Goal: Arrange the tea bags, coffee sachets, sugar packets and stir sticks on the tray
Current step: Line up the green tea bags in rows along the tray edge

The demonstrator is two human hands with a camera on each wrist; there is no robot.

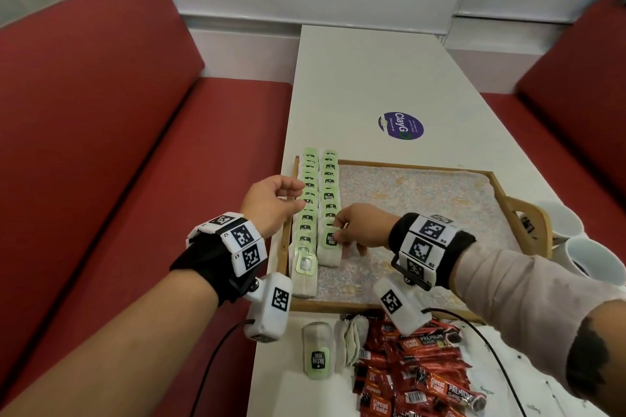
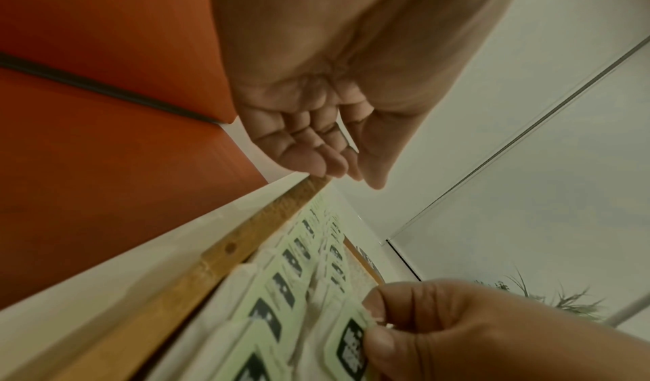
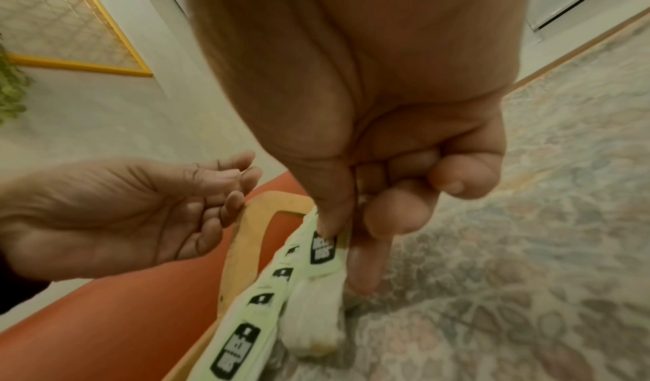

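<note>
On tray point(image 1: 501, 195), right hand point(image 1: 359, 230) pinching tea bag point(image 1: 330, 240) (second row)

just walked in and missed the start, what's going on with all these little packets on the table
A person is laying green-tagged white tea bags in two neat rows along the left side of a wooden tray lined with floral paper. The right hand pinches the tag of a tea bag near the front of the second row, while the left hand hovers open above the tray's left edge. A few loose tea bags and a pile of red coffee sachets lie on the white table, not yet arranged.
</note>
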